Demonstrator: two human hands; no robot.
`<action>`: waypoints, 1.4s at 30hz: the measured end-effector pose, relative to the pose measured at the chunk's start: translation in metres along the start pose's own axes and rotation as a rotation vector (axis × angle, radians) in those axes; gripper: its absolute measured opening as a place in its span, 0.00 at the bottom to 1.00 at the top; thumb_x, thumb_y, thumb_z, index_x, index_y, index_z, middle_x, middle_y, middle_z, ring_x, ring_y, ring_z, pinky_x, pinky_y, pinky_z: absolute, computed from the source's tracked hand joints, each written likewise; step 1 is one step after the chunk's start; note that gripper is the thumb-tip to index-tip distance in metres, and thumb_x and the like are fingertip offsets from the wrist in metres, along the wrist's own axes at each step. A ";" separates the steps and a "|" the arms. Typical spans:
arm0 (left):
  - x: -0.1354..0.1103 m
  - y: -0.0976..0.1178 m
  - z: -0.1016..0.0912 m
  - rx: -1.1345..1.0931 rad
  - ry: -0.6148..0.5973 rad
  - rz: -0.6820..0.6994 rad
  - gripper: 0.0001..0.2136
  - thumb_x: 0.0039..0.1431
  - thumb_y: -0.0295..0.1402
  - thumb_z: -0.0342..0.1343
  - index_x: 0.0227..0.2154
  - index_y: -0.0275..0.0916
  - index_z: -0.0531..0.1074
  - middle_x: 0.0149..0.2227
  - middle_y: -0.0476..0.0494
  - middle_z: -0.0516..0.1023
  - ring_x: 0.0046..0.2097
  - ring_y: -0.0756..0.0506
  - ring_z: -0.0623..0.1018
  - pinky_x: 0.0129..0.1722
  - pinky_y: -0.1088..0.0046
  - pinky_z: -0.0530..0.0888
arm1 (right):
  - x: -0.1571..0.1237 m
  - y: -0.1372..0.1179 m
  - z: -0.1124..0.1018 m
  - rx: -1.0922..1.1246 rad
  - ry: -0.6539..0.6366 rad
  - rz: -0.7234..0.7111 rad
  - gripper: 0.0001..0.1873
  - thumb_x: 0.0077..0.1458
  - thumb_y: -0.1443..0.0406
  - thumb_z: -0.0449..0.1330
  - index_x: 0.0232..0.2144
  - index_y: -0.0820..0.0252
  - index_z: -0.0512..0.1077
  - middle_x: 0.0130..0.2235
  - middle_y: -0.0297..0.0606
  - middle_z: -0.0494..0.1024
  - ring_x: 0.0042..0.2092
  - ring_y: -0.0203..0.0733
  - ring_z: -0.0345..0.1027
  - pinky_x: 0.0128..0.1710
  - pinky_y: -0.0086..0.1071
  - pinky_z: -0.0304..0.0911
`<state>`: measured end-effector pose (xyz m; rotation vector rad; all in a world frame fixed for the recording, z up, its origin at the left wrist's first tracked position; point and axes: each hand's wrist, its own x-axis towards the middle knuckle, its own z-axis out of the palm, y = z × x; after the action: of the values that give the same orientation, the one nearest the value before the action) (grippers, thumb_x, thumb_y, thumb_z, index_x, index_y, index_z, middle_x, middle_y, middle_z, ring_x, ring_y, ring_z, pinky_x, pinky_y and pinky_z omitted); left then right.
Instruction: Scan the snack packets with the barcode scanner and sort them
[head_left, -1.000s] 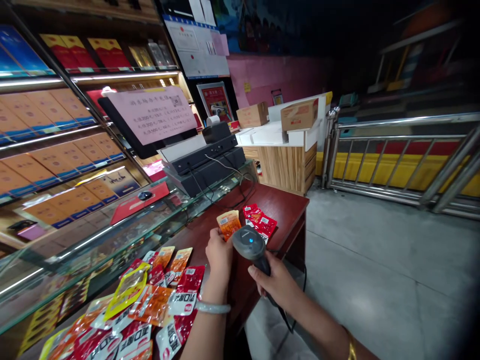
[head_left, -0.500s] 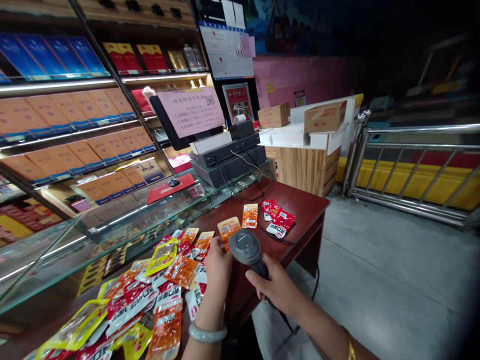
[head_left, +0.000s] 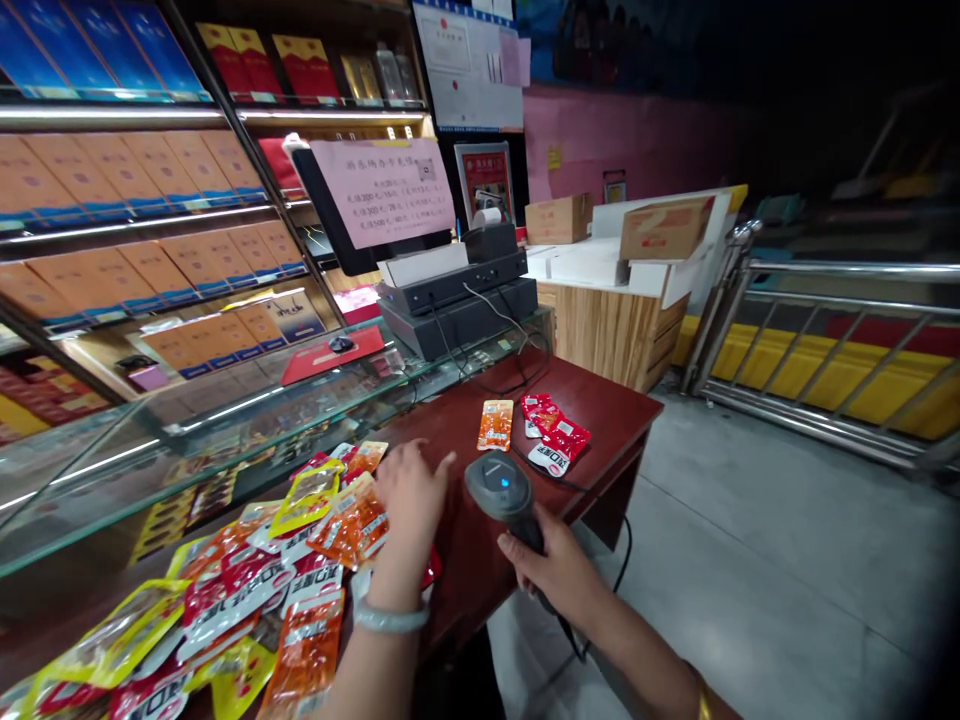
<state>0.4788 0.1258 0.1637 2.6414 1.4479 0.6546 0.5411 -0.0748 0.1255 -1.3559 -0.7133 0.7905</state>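
My right hand (head_left: pixel 559 560) is wrapped around the handle of a dark grey barcode scanner (head_left: pixel 501 488), with a blue light lit on its top. The scanner's head is over the dark red desk (head_left: pixel 465 590). My left hand (head_left: pixel 412 495) has its thumb and fingers apart, at the right side of a heap of snack packets (head_left: pixel 255 580) in red, orange and yellow; what lies beneath the palm is hidden. Beyond the scanner lies an orange snack packet (head_left: pixel 496 425). Right of it are several overlapping red snack packets (head_left: pixel 559 440).
A glass display counter (head_left: pixel 247 390) runs along the desk's far left side. On it stand a monitor with a pink notice (head_left: pixel 382 190) and a black cash drawer (head_left: pixel 457 320). Cables trail across the desk. A metal railing (head_left: pixel 832 370) stands to the right.
My left hand has moved left from the orange packet beside the scanner, and its fingers have spread. That packet no longer shows there. The scanner's blue light has come on.
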 end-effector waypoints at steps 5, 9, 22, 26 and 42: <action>0.021 0.071 0.039 0.031 -0.281 0.075 0.25 0.66 0.50 0.54 0.56 0.37 0.73 0.58 0.29 0.77 0.60 0.32 0.73 0.55 0.58 0.69 | 0.000 0.004 -0.020 -0.029 0.090 0.019 0.26 0.55 0.45 0.62 0.44 0.57 0.66 0.17 0.18 0.63 0.17 0.34 0.57 0.19 0.28 0.58; 0.027 0.088 0.058 0.050 -0.282 0.084 0.22 0.63 0.48 0.57 0.51 0.36 0.73 0.57 0.27 0.77 0.60 0.33 0.73 0.53 0.59 0.68 | -0.001 0.009 -0.034 -0.040 0.141 0.034 0.28 0.55 0.44 0.62 0.45 0.58 0.66 0.17 0.18 0.63 0.17 0.33 0.57 0.18 0.28 0.57; 0.017 0.049 0.067 -0.569 -0.267 -0.077 0.16 0.56 0.37 0.65 0.44 0.40 0.68 0.42 0.39 0.84 0.43 0.40 0.83 0.41 0.69 0.73 | 0.004 0.000 -0.037 0.004 0.157 -0.023 0.28 0.56 0.41 0.64 0.42 0.56 0.67 0.17 0.19 0.65 0.16 0.34 0.59 0.18 0.27 0.58; -0.002 0.034 0.058 -0.661 -0.202 -0.109 0.15 0.52 0.33 0.64 0.42 0.41 0.69 0.39 0.43 0.84 0.41 0.41 0.83 0.41 0.68 0.74 | 0.006 -0.015 -0.026 0.001 0.099 -0.052 0.26 0.56 0.43 0.64 0.43 0.57 0.68 0.18 0.19 0.64 0.17 0.34 0.59 0.19 0.27 0.58; -0.010 -0.049 -0.001 -0.501 -0.020 -0.345 0.31 0.59 0.46 0.61 0.62 0.35 0.64 0.58 0.29 0.77 0.54 0.34 0.80 0.52 0.57 0.76 | -0.009 -0.016 0.002 -0.011 -0.004 -0.049 0.26 0.54 0.42 0.66 0.38 0.56 0.68 0.19 0.19 0.64 0.17 0.32 0.60 0.18 0.26 0.59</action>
<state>0.4346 0.1447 0.1489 1.9625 1.4502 0.8179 0.5360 -0.0816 0.1420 -1.3422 -0.7528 0.7517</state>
